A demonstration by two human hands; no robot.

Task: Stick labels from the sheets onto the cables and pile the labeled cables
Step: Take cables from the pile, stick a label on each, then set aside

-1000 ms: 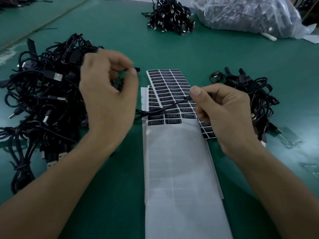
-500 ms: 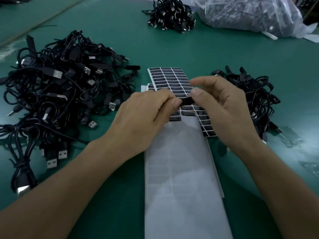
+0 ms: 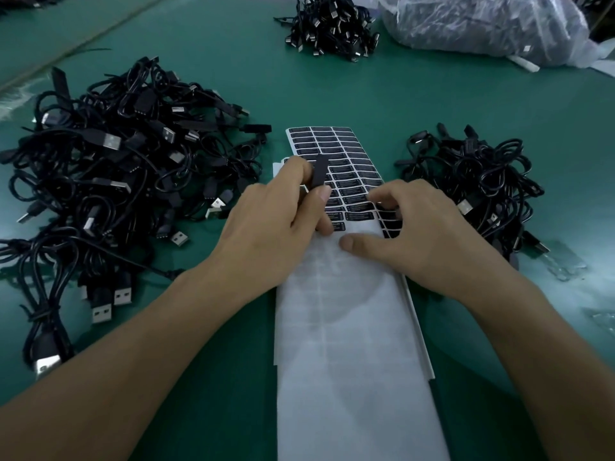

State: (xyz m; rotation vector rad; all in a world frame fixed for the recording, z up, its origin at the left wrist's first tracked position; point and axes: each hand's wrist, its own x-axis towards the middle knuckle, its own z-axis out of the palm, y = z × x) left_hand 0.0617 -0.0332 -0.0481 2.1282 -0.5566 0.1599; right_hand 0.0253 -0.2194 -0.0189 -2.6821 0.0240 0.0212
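Observation:
A sheet of small black labels (image 3: 336, 151) lies in the middle of the green table, its lower part bare white backing (image 3: 349, 344). My left hand (image 3: 276, 224) is over the sheet's left edge and pinches the flat black end of a cable (image 3: 318, 171), which points up. The rest of that cable is hidden under the hand. My right hand (image 3: 419, 234) rests on the sheet. Its bent fingertips touch the lowest rows of labels and its thumb lies flat on the backing, away from the fingers.
A large heap of black USB cables (image 3: 116, 171) fills the left side. A smaller heap (image 3: 482, 184) lies right of the sheet. Far back are another cable pile (image 3: 329, 24) and a full plastic bag (image 3: 482, 24). Clear plastic scraps (image 3: 562, 264) lie at the right.
My left hand came down from above the left heap to the sheet, bringing the cable. My right hand let go of the cable and dropped its fingers onto the labels.

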